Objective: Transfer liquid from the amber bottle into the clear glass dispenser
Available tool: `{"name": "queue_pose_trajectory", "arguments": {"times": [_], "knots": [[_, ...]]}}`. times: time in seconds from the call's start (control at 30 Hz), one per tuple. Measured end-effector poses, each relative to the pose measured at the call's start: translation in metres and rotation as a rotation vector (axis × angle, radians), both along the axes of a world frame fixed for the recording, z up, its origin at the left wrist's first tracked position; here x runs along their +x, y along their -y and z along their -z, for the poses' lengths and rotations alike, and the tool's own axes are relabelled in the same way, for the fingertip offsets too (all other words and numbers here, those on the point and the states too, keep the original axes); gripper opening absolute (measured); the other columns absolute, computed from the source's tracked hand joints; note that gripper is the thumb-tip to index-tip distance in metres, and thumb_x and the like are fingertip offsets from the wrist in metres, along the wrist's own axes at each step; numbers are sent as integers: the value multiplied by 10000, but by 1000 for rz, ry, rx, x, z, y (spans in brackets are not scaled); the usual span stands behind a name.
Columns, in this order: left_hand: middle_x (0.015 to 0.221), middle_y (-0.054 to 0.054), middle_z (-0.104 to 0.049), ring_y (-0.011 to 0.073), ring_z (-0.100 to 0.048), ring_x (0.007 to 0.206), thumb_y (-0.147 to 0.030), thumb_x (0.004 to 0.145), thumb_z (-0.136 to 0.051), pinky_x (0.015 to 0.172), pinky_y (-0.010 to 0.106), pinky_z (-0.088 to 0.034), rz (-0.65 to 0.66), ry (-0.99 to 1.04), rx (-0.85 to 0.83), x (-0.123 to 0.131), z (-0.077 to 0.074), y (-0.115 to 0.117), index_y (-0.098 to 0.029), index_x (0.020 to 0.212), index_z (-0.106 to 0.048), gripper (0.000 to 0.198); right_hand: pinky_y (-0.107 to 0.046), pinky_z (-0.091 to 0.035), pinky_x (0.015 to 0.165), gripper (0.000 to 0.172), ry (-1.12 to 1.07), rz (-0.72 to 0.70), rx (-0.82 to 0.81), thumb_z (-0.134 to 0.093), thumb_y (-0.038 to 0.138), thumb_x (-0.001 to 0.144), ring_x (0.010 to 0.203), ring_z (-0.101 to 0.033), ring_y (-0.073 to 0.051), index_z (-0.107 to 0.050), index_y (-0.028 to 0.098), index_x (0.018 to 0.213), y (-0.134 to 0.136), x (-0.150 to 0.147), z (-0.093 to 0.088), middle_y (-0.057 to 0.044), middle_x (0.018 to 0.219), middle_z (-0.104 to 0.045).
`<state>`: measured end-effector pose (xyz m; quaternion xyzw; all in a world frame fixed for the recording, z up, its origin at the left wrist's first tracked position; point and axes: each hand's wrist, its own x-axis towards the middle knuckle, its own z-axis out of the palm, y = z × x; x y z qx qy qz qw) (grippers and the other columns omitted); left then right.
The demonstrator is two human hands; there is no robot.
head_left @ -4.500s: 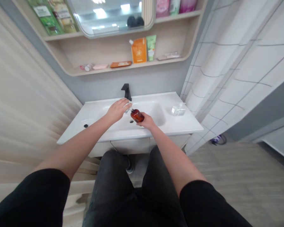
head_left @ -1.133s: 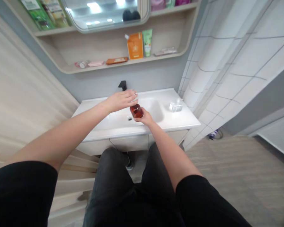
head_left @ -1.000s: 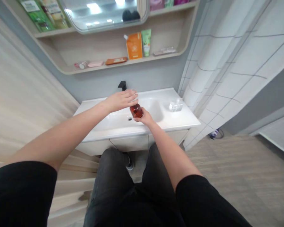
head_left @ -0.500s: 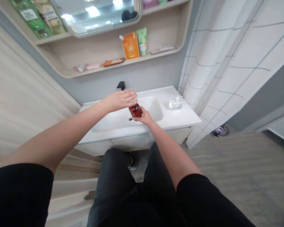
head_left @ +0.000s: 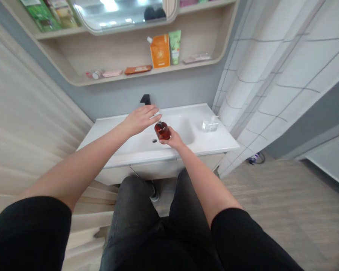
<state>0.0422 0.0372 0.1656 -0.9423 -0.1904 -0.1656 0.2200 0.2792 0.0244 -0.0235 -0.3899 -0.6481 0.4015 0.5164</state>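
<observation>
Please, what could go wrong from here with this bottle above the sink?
The amber bottle seems held only by the right hand, above the white basin, so it might slip and strike the basin near the drain. The left hand, open close to the bottle's neck, could perhaps knock it.

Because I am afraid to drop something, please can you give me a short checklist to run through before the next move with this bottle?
1. Right hand has a grip on the amber bottle: ok.
2. Bottle is above the white basin: ok.
3. Left hand has contact with the bottle's top: cannot tell, the fingers are very close.
4. Bottle's top is closed: cannot tell, too small.
5. Black faucet is apart from the bottle: ok.
6. Clear box is apart from both hands: ok.
</observation>
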Motion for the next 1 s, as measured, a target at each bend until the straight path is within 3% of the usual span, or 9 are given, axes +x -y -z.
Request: {"name": "queue_pose_trajectory", "arguments": {"times": [0.1,0.23,0.37,0.47,0.57,0.7,0.87,1.0], "knots": [[1536,215,-690,382,-604,1512,-209,984,-665,1224,627,-519,-133,221,-13,-10,29,5,-210,1495,-660,510,-472,-604,1076,893,5,10,-44,-995,479,607,1153,-765,-326,-657,222,1392,-2,0,1,-73,1262,-812],[1495,211,-694,362,-678,1391,-323,952,-758,1167,576,-569,-342,585,-89,-27,89,13,-197,1577,-527,678,-498,-593,1097,883,44,66,-76,-1006,465,592,1147,-766,-340,-668,214,1368,-3,2,1,-87,1231,-820],[1344,140,-752,275,-788,1136,-396,886,-870,979,445,-648,-595,1029,-511,-49,151,25,-232,1418,-542,646,-525,-585,1123,896,59,146,-94,-1004,480,592,1173,-763,-345,-654,225,1377,-4,2,2,-101,1281,-809],[1280,103,-767,259,-803,1098,-366,797,-949,964,399,-636,-720,1236,-810,-62,178,37,-243,1254,-572,606,-549,-586,1137,869,72,250,-94,-999,500,593,1185,-764,-354,-655,234,1345,-5,1,5,-109,1302,-797],[1246,89,-772,267,-796,1104,-371,751,-985,986,410,-620,-755,1290,-882,-68,188,49,-249,1189,-581,608,-571,-578,1159,859,80,376,-69,-1004,507,571,1200,-763,-364,-654,239,1309,-5,4,2,-117,1300,-793],[1277,90,-765,291,-782,1176,-373,721,-1003,1047,437,-598,-697,1229,-830,-67,192,55,-262,1217,-589,655,-598,-574,1166,883,14,547,-17,-1001,531,559,1208,-763,-363,-639,236,1309,-1,29,-10,-127,1301,-790],[1226,89,-777,314,-776,1215,-392,718,-1000,1075,453,-588,-675,1124,-842,-66,195,54,-266,1258,-600,683,-626,-583,1142,902,-33,651,39,-990,488,555,1210,-761,-364,-616,229,1334,17,107,-24,-133,1312,-778],[1201,95,-784,318,-779,1194,-435,706,-1010,1068,454,-591,-706,1121,-842,-67,195,52,-258,1257,-606,706,-637,-597,1110,908,37,736,-7,-993,471,506,1180,-766,-380,-623,221,1296,33,170,-23,-132,1281,-780]]}}
